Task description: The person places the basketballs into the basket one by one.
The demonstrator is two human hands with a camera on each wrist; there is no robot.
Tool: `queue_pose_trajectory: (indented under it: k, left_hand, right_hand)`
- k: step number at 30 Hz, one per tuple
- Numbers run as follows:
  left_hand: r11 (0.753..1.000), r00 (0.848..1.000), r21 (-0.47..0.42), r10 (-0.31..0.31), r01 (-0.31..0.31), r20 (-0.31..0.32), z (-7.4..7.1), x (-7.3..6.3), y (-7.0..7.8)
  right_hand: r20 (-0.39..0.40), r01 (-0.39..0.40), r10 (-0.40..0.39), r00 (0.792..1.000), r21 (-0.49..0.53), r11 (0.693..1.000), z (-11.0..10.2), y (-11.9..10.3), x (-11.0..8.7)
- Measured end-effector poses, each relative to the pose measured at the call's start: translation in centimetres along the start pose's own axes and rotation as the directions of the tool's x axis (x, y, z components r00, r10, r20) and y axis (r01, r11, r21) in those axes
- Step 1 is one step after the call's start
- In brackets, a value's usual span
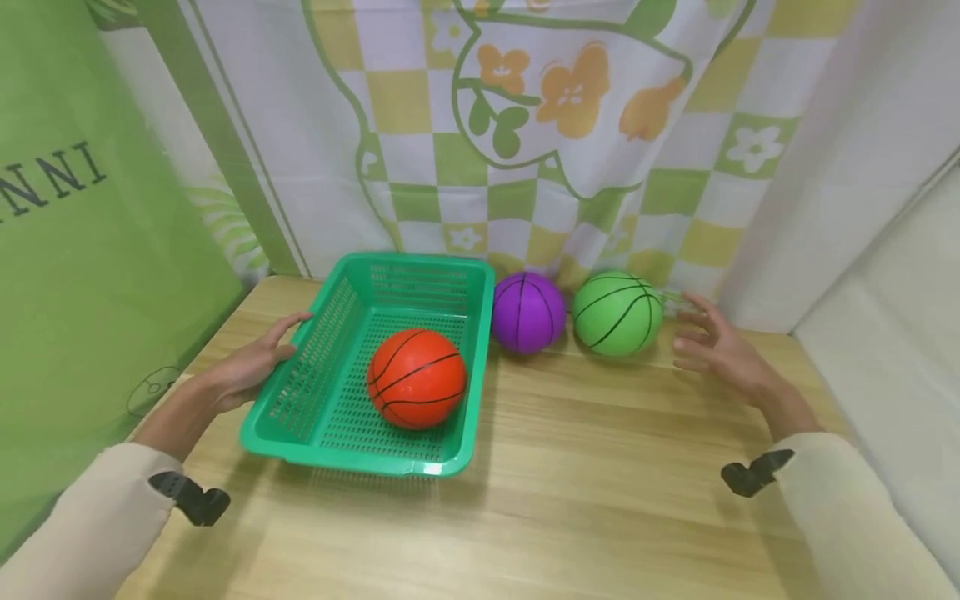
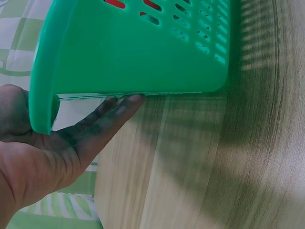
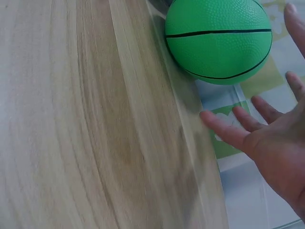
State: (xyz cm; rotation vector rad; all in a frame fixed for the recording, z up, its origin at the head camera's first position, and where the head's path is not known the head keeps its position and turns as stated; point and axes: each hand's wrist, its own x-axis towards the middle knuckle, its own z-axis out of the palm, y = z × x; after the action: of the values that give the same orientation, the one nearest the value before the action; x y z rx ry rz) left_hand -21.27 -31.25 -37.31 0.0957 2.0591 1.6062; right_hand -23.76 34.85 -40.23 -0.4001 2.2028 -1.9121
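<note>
In the head view, a green plastic basket (image 1: 480, 392) with slotted walls holds a red ball (image 1: 417, 379) with black lines. My left hand (image 1: 251, 364) grips the basket's left rim. The left wrist view has the rim between thumb and fingers of that hand (image 2: 62, 152), the fingers lying along the outer wall. Right of the basket sit a purple ball (image 1: 528, 312) and a green ball (image 1: 618, 314). Spread fingers mark my right hand (image 1: 723, 350), beside the green ball and apart from it, with nothing held; the right wrist view shows this gap too.
The wooden table (image 1: 600, 483) carries all these things. A patterned curtain (image 1: 525, 192) hangs along its back edge, just behind the balls. Green fabric (image 1: 97, 275) stands on the left, and a pale wall (image 1: 892, 275) on the right.
</note>
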Motion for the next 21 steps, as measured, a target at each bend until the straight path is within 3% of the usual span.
queue_pose_trajectory:
  k: [7, 21]
  left_hand:
    - [1.000, 1.000, 0.001, 0.011, -0.011, 0.004, 0.2, 0.1, 0.2]
    - [1.000, 1.000, -0.009, -0.002, 0.002, -0.016, 0.2, 0.3, 0.0]
  right_hand:
    - [-0.053, 0.030, -0.028, 0.998, 0.034, 0.999, 0.1, 0.5, 0.6]
    - [-0.031, -0.024, 0.025, 0.999, 0.010, 1.000, 1.0, 1.1, 2.8]
